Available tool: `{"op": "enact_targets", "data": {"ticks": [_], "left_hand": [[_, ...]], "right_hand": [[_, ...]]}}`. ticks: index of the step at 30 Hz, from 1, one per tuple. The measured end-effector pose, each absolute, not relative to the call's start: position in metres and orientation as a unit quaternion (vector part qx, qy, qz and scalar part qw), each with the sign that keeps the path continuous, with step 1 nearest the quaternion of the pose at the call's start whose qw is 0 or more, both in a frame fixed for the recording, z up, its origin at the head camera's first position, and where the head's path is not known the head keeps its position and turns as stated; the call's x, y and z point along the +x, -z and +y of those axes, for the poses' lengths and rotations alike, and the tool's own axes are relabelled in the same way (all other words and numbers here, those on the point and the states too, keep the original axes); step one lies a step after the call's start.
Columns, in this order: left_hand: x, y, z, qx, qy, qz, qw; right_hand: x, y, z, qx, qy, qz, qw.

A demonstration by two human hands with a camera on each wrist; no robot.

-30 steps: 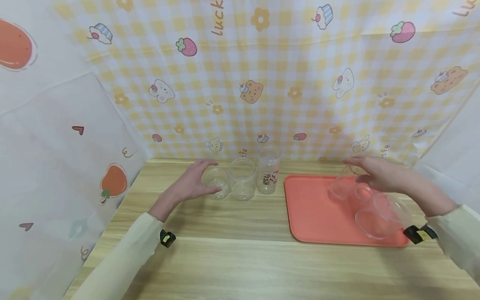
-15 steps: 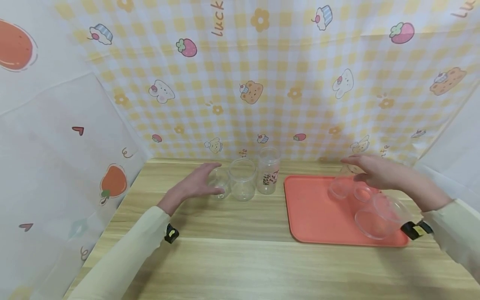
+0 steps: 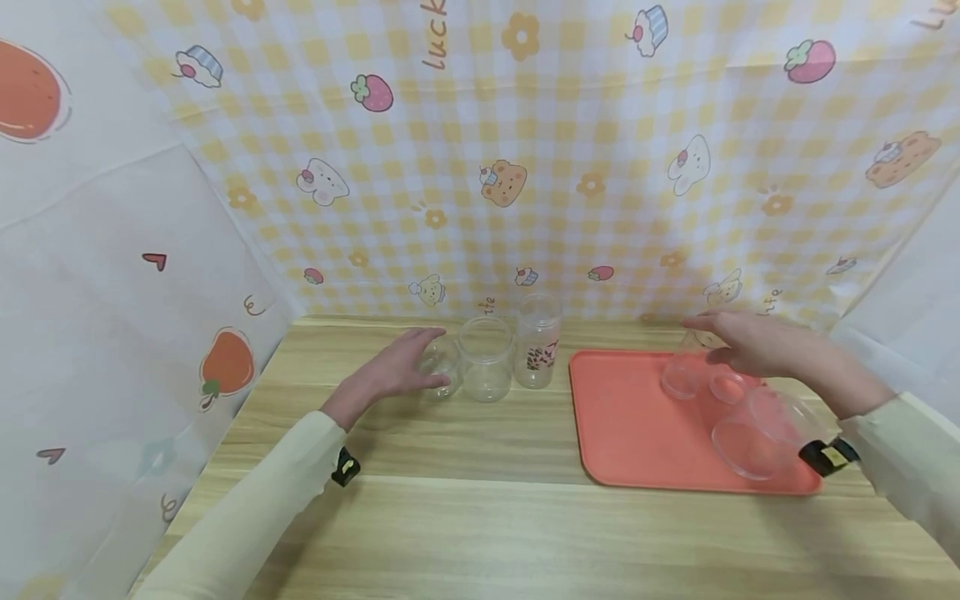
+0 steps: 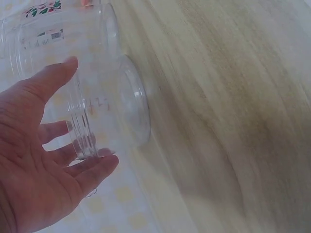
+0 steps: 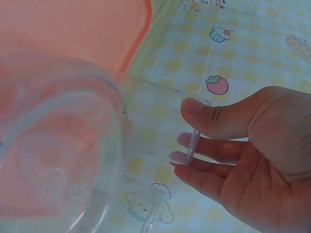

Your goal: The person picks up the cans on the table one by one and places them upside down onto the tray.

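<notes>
The person's left hand (image 3: 393, 367) is at a small clear jar (image 3: 441, 358), the leftmost of three standing by the desk's back edge. Thumb and fingers are apart on either side of the jar's rim; whether they press on it, I can't tell. Just to its right stands a wide clear jar (image 3: 486, 371), then a tall clear jar (image 3: 536, 358) with a printed label, near the left edge of a coral tray (image 3: 630, 433).

That tray lies on the right part of the wooden desk (image 3: 480, 533). Near its back edge, the right hand (image 3: 757, 346) grips a clear cup (image 3: 678, 382) by the mouth, thumb on one side and fingers bent round the other. A second cup (image 3: 727, 388) is beside it, partly under the hand, and a large clear container (image 3: 750, 446) is near the tray's front right corner. Behind the desk hangs a yellow-checked cloth (image 3: 585, 125). Both sleeves (image 3: 255, 500) are cream, with black gadgets (image 3: 345, 468) at the wrists.
</notes>
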State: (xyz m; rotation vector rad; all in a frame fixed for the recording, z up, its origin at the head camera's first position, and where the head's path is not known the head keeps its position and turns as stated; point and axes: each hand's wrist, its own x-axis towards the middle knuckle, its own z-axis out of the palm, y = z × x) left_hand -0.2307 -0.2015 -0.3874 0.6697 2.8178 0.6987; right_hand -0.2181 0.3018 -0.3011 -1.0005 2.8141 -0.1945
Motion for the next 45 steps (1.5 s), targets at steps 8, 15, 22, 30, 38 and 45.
{"op": "enact_targets", "data": {"ticks": [8, 15, 22, 30, 38, 45], "left_hand": [[-0.232, 0.381, -0.197, 0.226, -0.203, 0.947, 0.101], [-0.235, 0.372, -0.192, 0.217, -0.175, 0.950, 0.139], [-0.238, 0.363, -0.185, 0.205, -0.153, 0.952, 0.169], [-0.239, 0.357, -0.180, 0.198, -0.144, 0.953, 0.177], [-0.238, 0.357, -0.181, 0.195, -0.146, 0.953, 0.180], [-0.238, 0.357, -0.181, 0.190, -0.148, 0.953, 0.182]], "right_hand": [[-0.221, 0.308, 0.304, -0.340, 0.057, 0.935, 0.078], [-0.222, 0.310, 0.304, -0.347, 0.071, 0.932, 0.072], [-0.220, 0.312, 0.302, -0.315, 0.053, 0.944, 0.084], [-0.219, 0.311, 0.301, -0.314, 0.038, 0.946, 0.076], [-0.219, 0.310, 0.301, -0.318, 0.041, 0.944, 0.077], [-0.218, 0.309, 0.302, -0.309, 0.054, 0.946, 0.077]]}}
